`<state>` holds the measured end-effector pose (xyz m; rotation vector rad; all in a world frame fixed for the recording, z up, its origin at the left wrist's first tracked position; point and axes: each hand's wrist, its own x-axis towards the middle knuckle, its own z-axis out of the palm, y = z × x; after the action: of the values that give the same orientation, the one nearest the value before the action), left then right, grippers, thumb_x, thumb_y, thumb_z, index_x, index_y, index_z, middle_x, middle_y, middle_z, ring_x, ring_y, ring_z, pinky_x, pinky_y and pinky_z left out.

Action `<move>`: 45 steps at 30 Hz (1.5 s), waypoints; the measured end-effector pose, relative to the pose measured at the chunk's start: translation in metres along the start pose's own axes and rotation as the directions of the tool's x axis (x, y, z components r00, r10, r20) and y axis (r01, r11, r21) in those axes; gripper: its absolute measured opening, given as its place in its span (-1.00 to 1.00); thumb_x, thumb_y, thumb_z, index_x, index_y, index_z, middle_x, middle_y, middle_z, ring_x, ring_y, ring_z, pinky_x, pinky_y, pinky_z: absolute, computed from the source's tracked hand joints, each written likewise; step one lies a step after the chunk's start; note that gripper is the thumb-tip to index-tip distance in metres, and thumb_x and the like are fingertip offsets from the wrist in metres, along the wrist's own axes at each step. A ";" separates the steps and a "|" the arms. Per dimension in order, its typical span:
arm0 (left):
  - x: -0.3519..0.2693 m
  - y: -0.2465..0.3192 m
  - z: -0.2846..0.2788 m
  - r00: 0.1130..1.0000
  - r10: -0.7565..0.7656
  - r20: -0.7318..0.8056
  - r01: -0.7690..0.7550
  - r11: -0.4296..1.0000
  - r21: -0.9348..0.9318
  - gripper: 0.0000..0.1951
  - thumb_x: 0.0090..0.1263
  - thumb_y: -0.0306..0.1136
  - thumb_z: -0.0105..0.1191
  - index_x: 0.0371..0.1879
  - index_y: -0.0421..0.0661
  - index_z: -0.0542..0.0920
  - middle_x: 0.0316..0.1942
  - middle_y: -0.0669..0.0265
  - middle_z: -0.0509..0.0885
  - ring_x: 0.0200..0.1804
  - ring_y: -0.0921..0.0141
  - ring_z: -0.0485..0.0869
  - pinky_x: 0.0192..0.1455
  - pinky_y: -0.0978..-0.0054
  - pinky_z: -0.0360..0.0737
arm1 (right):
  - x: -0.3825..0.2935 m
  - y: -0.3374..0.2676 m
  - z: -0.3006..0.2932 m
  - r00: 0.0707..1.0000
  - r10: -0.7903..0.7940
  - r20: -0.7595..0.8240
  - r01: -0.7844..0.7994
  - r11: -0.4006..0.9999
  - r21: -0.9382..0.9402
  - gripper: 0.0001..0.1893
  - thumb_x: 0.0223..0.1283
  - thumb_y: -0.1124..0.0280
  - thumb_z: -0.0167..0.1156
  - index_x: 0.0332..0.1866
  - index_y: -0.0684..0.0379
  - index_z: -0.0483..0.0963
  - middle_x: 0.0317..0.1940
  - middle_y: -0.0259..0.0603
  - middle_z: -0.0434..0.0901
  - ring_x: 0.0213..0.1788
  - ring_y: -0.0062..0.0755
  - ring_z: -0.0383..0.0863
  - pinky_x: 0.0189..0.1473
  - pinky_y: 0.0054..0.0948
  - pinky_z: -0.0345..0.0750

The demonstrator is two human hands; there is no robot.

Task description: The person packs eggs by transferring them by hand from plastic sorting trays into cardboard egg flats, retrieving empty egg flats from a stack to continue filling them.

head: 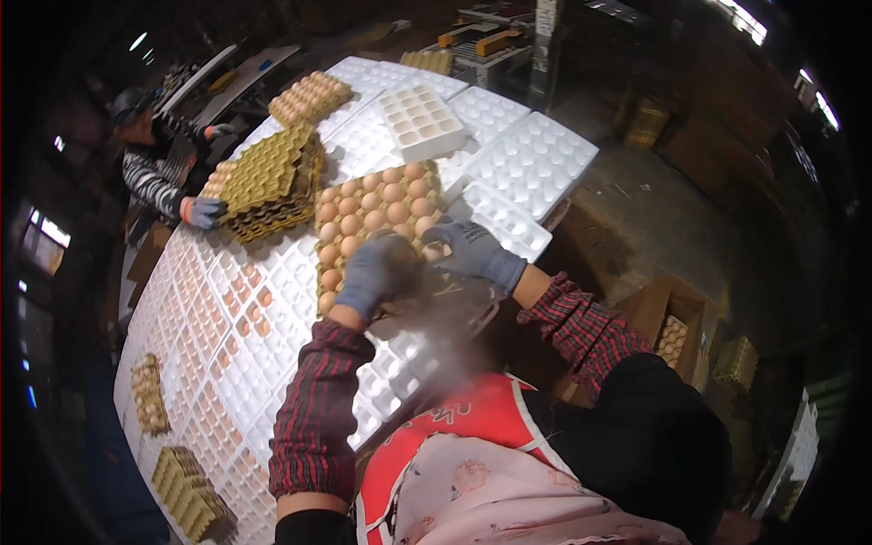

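A fibre egg tray [438, 178] filled with brown eggs [374, 219] lies before me on white foam trays. My left hand [383, 269], in a grey work glove, is over the tray's near part; it is blurred, and whatever its fingers may hold is hidden. My right hand [473, 248], gloved the same way, is at the tray's near right corner, with thumb and fingers around a pale egg [434, 251]. Under and beyond my wrists, the view is smeared. White foam egg trays [402, 364] with hollow cells spread over the table around the fibre tray.
A co-worker's gloved hand [203, 212] touches stacked fibre trays [266, 170] at left. Another egg-filled tray [310, 95] sits farther back. A foam block with square cells [422, 122] rests on the foam trays. A cardboard box [644, 300] containing eggs stands at right.
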<state>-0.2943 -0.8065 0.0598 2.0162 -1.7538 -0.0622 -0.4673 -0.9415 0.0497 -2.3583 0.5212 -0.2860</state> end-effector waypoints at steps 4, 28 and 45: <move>0.001 0.006 0.023 0.988 -0.074 0.136 0.039 0.969 0.244 -0.75 0.16 -0.30 0.25 -0.16 0.10 0.63 -0.20 0.21 0.70 -0.15 0.08 0.70 -0.14 0.11 0.62 | 0.010 -0.001 0.022 0.989 -0.135 -0.058 0.094 0.886 -0.454 -0.63 0.01 0.25 0.34 -0.05 0.03 0.48 -0.13 -0.15 0.61 -0.04 -0.06 0.65 -0.05 -0.12 0.61; -0.026 -0.036 -0.009 0.925 -0.235 -0.298 0.178 0.962 -0.206 -0.59 0.04 -0.04 0.41 -0.18 0.03 0.69 -0.02 0.17 0.55 -0.09 0.16 0.65 -0.07 0.24 0.63 | 0.045 0.028 -0.008 0.983 0.164 -0.078 -0.102 0.853 0.513 -0.67 0.27 0.29 0.35 0.07 0.20 0.58 0.04 -0.28 0.62 -0.10 -0.50 0.61 -0.26 -0.56 0.55; -0.379 -0.158 -0.033 0.262 -0.957 -0.126 -0.092 0.105 -0.990 -0.56 0.48 -0.30 0.18 0.28 -0.16 0.50 0.05 0.19 0.65 0.03 0.33 0.71 -0.11 0.51 0.73 | 0.044 -0.178 0.308 0.827 -0.032 0.561 -0.401 0.666 0.629 -0.54 0.05 0.34 0.54 0.05 0.18 0.56 -0.26 -0.39 0.62 -0.42 -0.72 0.54 -0.42 -0.65 0.53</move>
<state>-0.2074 -0.4250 -0.0692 1.1521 0.0749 -0.2208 -0.2719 -0.6591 -0.0537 -1.4622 0.2923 0.2439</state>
